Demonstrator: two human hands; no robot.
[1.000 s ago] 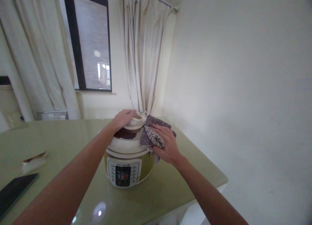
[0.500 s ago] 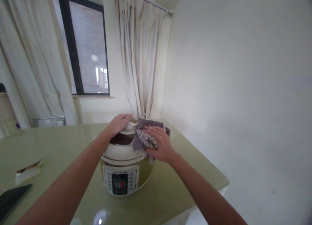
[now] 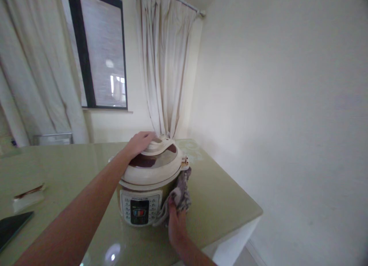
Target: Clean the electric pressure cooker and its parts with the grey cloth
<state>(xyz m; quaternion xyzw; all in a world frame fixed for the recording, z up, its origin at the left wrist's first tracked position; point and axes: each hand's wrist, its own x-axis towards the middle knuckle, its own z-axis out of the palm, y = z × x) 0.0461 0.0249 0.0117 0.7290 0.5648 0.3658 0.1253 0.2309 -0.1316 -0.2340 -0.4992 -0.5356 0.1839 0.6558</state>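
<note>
An electric pressure cooker [image 3: 149, 177] with a cream lid, a gold body and a button panel stands upright on the table. My left hand [image 3: 140, 144] lies over the handle on top of the lid, its fingers curled across the far side and partly hidden. Low against the cooker's right side, my right hand [image 3: 176, 216] grips a grey-purple patterned cloth [image 3: 184, 189]. The cloth is bunched and touches the cooker's body. Some of the right hand's fingers are hidden behind it.
The glossy green table [image 3: 218, 197] has its right edge near the white wall. At the left lie a dark flat device [image 3: 13, 227] and a small white item with a brown strip [image 3: 28, 199]. Curtains [image 3: 163, 66] and a window [image 3: 103, 51] are behind.
My right hand has moved with the cloth from the right of the lid down to the cooker's side. The lid's right part now shows. My left hand stays on the handle.
</note>
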